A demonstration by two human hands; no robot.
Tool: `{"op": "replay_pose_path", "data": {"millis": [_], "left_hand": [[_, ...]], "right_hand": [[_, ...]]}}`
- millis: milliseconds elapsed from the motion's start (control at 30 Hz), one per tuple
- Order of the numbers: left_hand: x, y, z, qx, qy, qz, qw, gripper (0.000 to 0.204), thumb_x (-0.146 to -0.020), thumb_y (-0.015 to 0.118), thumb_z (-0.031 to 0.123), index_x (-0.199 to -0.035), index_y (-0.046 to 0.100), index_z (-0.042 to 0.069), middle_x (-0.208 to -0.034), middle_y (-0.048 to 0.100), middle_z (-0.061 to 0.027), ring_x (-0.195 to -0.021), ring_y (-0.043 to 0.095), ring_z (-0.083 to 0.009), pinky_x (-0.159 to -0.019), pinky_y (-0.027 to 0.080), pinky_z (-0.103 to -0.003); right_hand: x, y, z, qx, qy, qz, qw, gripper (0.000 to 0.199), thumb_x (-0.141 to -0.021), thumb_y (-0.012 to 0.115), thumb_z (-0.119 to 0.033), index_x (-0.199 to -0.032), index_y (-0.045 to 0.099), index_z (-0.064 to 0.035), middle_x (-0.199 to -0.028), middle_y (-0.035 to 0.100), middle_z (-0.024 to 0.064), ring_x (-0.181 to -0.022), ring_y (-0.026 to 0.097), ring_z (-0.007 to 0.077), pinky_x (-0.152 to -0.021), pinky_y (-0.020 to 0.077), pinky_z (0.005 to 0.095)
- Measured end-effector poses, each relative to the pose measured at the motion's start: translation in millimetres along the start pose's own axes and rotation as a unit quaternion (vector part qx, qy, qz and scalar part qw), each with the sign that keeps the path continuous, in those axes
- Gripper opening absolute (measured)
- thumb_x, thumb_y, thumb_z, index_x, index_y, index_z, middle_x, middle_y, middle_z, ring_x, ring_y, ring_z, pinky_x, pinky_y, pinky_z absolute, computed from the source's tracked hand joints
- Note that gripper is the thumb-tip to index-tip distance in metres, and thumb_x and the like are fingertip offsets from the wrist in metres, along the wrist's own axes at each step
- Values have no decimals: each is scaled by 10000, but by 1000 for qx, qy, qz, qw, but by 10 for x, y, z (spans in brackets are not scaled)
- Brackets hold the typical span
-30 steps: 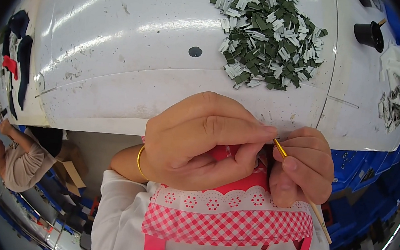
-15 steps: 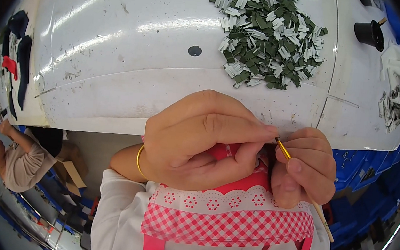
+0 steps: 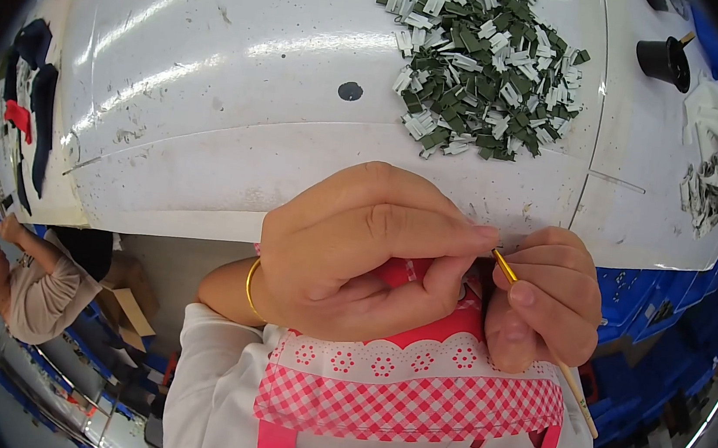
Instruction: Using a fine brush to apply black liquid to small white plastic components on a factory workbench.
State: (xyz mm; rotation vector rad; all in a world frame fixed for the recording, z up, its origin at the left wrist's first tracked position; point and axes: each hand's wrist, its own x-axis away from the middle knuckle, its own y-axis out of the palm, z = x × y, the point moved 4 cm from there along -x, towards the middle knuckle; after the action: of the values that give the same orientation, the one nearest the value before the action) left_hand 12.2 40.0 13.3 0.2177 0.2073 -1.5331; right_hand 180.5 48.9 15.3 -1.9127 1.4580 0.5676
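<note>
Left hand (image 3: pixel 365 251) curled shut, contents hidden; right hand (image 3: pixel 548 296) pinching thin brush (image 3: pixel 505 268); green-white pieces (image 3: pixel 481 62) well beyond both hands.

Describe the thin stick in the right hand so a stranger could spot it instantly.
Start at the white table and drop to its near edge, where two hands meet. The right hand pinches a thin stick: yellow at the tip, pale wood below, the only slender straight thing there.
</note>
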Motion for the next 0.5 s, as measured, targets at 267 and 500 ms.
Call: {"op": "replay_pose_path", "data": {"millis": [267, 500], "left_hand": [[-6, 0, 4, -6, -4, -6, 1000, 361, -610, 691, -143, -934, 726, 13, -854, 640, -57, -527, 417, -57, -464, 346, -161], [-8, -21, 9, -29, 28, -28, 999, 318, -626, 655, -143, -910, 689, -4, -921, 642, -110, -535, 460, -63, -473, 340, -158]], "right_hand": [[-3, -9, -2, -1, 0, -8, 1000, 141, -746, 587, -65, -856, 630, 13, -732, 619, 111, -506, 510, 170, -439, 397, 284], [51, -57, -3, -8, -1, 15, 1000, 163, -806, 552, -112, -925, 603, -13, -746, 620, 122, -529, 532, 178, -466, 409, 292]]}}
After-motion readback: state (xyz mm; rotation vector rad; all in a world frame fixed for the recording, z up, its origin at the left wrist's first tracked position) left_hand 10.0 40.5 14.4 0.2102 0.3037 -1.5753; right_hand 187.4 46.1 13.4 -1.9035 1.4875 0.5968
